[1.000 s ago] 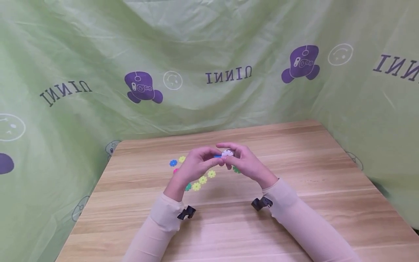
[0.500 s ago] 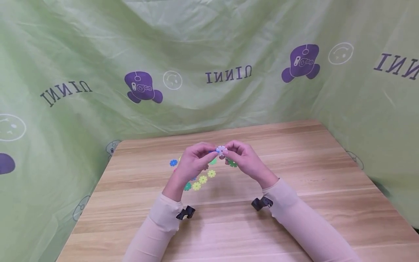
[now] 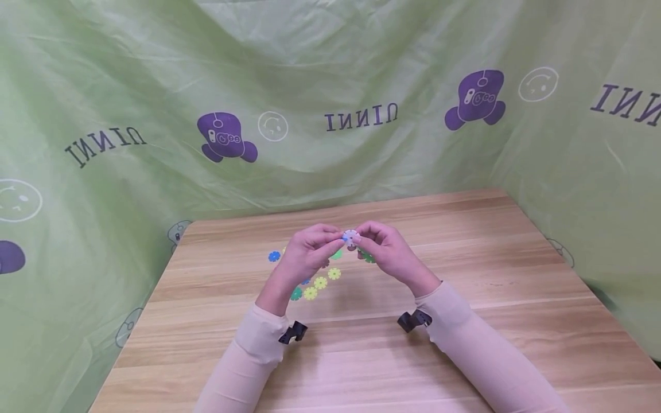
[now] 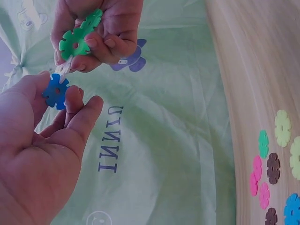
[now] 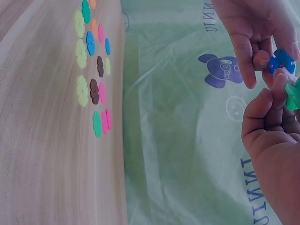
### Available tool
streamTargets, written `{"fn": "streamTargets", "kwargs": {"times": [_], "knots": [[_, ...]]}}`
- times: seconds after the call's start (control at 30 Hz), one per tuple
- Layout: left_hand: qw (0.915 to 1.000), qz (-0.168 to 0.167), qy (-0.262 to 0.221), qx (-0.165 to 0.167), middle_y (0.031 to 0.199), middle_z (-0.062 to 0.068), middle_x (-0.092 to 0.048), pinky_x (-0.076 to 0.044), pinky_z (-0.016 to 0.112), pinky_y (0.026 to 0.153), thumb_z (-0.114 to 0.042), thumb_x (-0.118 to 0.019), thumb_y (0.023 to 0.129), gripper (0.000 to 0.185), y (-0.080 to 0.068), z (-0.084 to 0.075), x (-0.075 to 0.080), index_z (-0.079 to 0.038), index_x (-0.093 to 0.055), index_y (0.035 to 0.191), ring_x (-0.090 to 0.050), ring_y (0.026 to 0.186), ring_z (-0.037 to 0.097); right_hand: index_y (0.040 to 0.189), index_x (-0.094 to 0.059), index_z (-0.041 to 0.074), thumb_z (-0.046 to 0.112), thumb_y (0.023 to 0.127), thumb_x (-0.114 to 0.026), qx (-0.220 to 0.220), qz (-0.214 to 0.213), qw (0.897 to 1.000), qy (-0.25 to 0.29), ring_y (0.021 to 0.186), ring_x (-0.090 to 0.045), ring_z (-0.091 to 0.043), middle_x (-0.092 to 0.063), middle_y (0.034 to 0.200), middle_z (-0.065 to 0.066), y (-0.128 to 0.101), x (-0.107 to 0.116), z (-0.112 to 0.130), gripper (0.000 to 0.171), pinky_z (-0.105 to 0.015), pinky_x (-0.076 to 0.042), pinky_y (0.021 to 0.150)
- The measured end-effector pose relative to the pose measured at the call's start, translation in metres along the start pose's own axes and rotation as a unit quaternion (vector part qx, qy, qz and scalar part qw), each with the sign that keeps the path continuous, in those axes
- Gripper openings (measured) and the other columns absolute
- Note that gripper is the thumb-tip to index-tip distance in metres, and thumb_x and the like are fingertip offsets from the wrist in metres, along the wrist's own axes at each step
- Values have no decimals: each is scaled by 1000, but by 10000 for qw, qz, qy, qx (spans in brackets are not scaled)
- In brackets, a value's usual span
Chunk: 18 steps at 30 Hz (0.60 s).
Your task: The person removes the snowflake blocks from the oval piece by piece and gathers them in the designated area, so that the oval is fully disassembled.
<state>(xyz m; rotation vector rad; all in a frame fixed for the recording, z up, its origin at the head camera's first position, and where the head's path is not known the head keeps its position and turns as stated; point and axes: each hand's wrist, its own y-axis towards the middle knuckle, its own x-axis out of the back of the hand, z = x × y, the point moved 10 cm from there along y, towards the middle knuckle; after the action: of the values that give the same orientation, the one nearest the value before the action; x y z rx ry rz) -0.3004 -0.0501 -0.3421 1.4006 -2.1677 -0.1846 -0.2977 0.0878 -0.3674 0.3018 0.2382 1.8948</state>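
While both sleeved forearms hang over the near part of the wooden table, the two hands meet above its middle, lifted clear of the surface. The left hand pinches a blue snowflake disc between thumb and fingertips, its other fingers loosely bent. The right hand has its fingers curled round a green snowflake disc, with a second green piece tucked behind it, and a white snowflake disc sits between the two hands, slotted into the green one and meeting the blue one edge to edge. From the right wrist the blue disc shows held up at the left fingertips, touching the pale piece at the right thumb. Below and just beyond the hands lies a scatter of loose discs flat on the table: yellow ones and a teal one near the left wrist, a blue one further left, pink, brown and orange ones among them in the wrist views. Behind the table, a green printed cloth with purple figures and lettering hangs as a backdrop on all sides.
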Motion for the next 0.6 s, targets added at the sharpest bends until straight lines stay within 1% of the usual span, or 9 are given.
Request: {"fn": "streamTargets", "kwargs": {"times": [0.13,0.23,0.3,0.37,0.43,0.5,0.53,0.6], "knots": [[9999,65,80,7,111,9,-65,-54,32,52,-14,-70,92,20,0,-1,1,-4,-75,110,-60,63,23,104,-64,3,17,99,-61,-21,-61,10000,-67,73,-57,-21,-67,95,-15,0,0,1,15,-25,-47,62],[9998,160,115,83,114,9,-63,-56,33,54,-14,-68,94,21,-1,-1,2,-3,-74,111,-61,64,20,103,-65,4,17,99,-61,3,-123,9997,-212,73,-56,-22,-66,93,-13,0,1,1,15,-26,-48,62],[9997,211,90,68,115,10,-62,-57,34,55,-13,-67,95,21,-2,-1,3,-2,-74,112,-62,65,20,103,-66,4,17,99,-61,29,-129,9994,-319,73,-57,-22,-66,92,-12,0,1,0,15,-27,-49,62],[9995,202,233,-46,116,11,-62,-59,33,62,-12,-67,95,21,-2,-2,7,-1,-73,112,-65,73,20,104,-66,4,18,99,-61,40,-125,9992,-382,73,-57,-23,-67,92,-12,1,0,0,16,-28,-50,62],[9993,154,325,-56,118,12,-62,-59,31,71,-12,-68,94,23,-2,2,12,0,-72,113,-67,84,21,104,-66,4,19,98,-62,-12,-127,9992,-382,74,-58,-23,-67,93,-12,2,1,-2,17,-29,-51,63],[9987,35,478,154,118,10,-63,-57,28,71,-14,-69,93,26,-3,11,23,-3,-71,117,-66,90,21,105,-65,4,20,98,-62,-110,-163,9993,-326,75,-58,-22,-67,94,-12,2,2,-4,18,-30,-51,65],[9979,-20,552,324,117,10,-64,-57,27,72,-16,-70,93,29,-5,18,29,-4,-70,119,-66,93,22,105,-65,4,20,98,-62,-164,-193,9992,-300,75,-59,-22,-67,94,-12,3,3,-5,18,-30,-51,65],[9951,-140,555,811,115,9,-64,-56,27,71,-17,-71,92,35,-9,37,45,-7,-67,125,-65,93,23,104,-65,4,21,98,-63,-243,-226,9991,-257,75,-58,-21,-66,94,-12,3,6,-7,18,-30,-51,65]]}}
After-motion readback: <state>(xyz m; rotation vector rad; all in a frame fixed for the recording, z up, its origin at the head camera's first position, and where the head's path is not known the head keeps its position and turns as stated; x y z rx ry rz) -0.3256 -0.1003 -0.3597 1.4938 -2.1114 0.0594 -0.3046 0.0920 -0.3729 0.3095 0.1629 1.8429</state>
